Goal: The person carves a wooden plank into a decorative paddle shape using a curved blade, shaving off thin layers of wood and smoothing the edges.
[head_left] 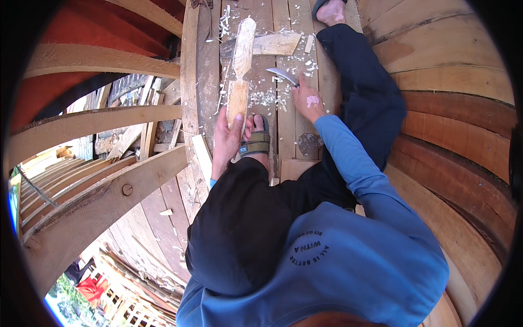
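My left hand (227,134) grips the lower block of a carved piece of wood (238,98), thumb on its face. The piece stands out away from me. It narrows to a thin neck between that block and a longer faceted upper part. To its right, my right hand (309,101) is closed round the handle of a curved knife (283,74), whose blade points left toward the wood without touching it. Most of the knife's handle is hidden in my fingers. My sandalled foot (256,139) is just right of my left hand.
Behind the carved piece, a flat curved board (275,44) lies on the plank floor (264,11). Pale wood shavings (267,98) are scattered around. Curved timber ribs (98,115) rise at the left, and a planked wall (452,109) curves along the right. A loose wood strip (202,155) lies beside my left wrist.
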The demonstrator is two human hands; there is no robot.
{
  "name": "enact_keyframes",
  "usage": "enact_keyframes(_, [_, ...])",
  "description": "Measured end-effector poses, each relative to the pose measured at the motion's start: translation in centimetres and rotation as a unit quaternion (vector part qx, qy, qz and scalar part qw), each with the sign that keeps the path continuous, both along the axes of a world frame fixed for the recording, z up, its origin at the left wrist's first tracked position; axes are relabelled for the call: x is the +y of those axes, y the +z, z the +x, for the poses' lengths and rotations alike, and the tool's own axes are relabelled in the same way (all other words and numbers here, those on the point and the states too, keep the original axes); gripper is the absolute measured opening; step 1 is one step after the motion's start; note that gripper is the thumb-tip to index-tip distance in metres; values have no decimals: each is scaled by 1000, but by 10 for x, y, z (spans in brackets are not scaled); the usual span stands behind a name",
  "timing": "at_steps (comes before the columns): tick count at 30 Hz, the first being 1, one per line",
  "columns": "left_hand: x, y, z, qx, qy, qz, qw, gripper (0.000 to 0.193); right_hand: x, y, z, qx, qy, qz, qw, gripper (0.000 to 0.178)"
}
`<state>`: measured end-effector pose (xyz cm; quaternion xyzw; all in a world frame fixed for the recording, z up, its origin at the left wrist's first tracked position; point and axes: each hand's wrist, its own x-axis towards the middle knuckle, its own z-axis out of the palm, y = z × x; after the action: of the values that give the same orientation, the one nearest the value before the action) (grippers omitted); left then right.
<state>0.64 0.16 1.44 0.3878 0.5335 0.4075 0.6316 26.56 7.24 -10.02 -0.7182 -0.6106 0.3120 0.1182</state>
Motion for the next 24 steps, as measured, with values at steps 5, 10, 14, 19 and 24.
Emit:
enact_keyframes(5, [3,5,4,4,6,29,1000,20,-14,-2,-5,-145,70,7,987,62])
enact_keyframes(10, [2,10,12,18,-12,60,998,18,4,69,-3,31,18,240,970,56])
enact_keyframes(14, [-2,21,16,74,-50,39,995,14,37,157,1,267,-13,333,904,52])
enact_keyframes(19, [-7,19,20,54,-76,16,995,14,65,212,24,209,86,395,890,52])
enact_keyframes(24, [-11,23,19,63,-106,-10,992,16,73,210,42,189,148,344,908,29])
